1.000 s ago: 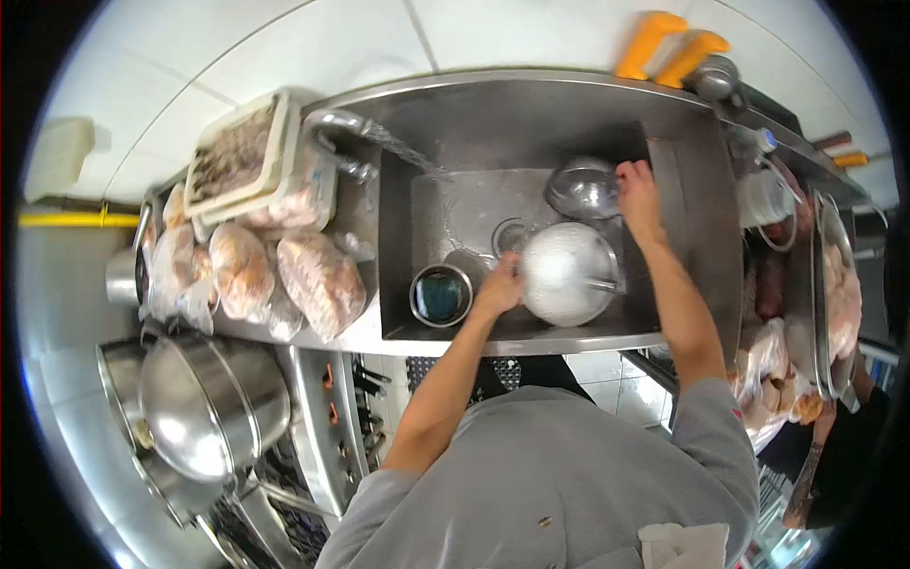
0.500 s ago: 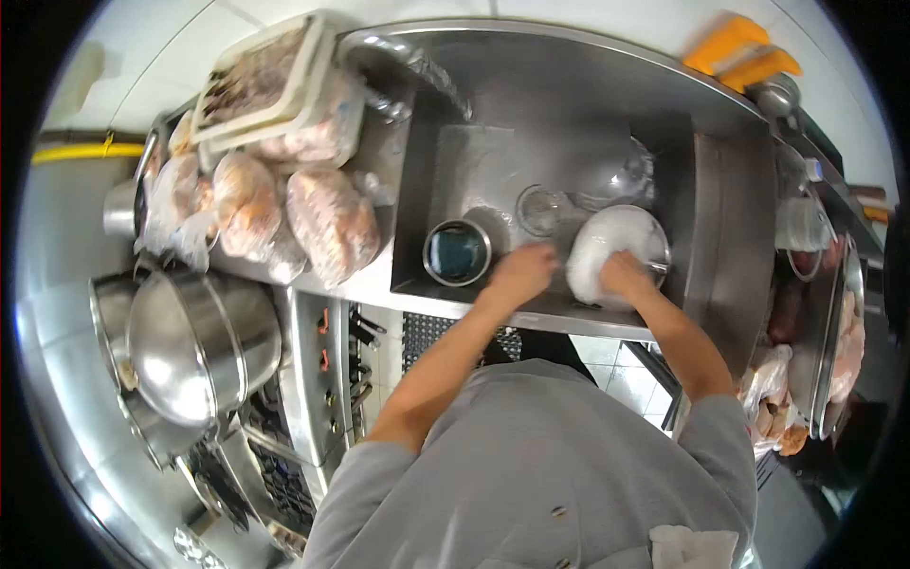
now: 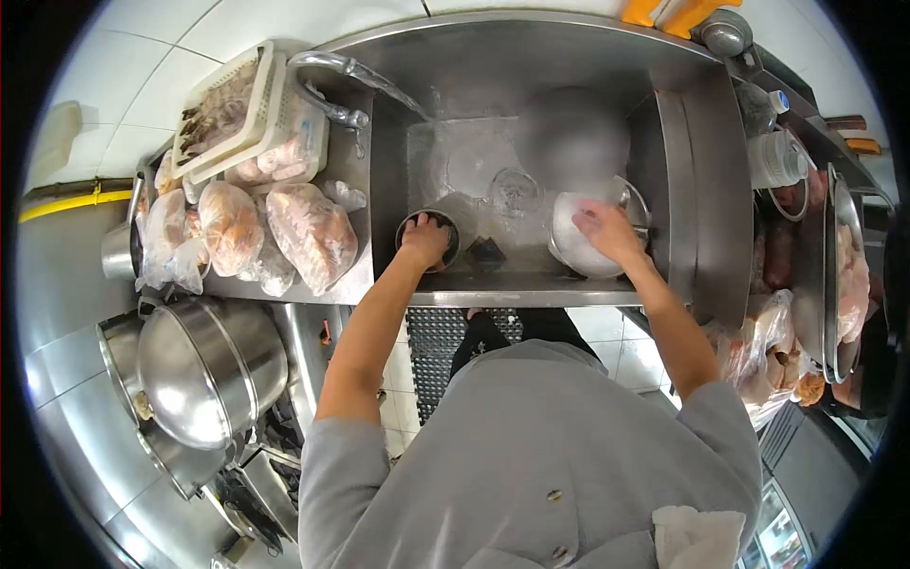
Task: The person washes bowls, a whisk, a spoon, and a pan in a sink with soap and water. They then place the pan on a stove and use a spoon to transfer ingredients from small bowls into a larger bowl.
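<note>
My left hand (image 3: 424, 242) reaches into a small round metal pot (image 3: 454, 228) at the sink's near left corner, its fingers spread over the dark inside. Just right of the pot, a dark square pad, perhaps a sponge (image 3: 486, 252), lies on the sink floor. My right hand (image 3: 609, 232) rests on a round vessel heaped with white suds (image 3: 576, 256), fingers loosely apart. A metal rim shows at that vessel's right side. Water pours from the tap (image 3: 351, 68) into the steel sink (image 3: 682, 190).
Bagged raw meat (image 3: 311, 237) and stacked white baskets (image 3: 227, 114) crowd the left counter. Large steel pots (image 3: 204, 370) stand below. Plastic jars (image 3: 779, 159) and a metal tray (image 3: 823, 275) are at the right. A blurred grey round patch covers part of the sink's back.
My left hand has moved left from the sink's middle into the small pot. The dark pad now lies beside it. My right hand has lifted slightly over the suds. The view has shifted.
</note>
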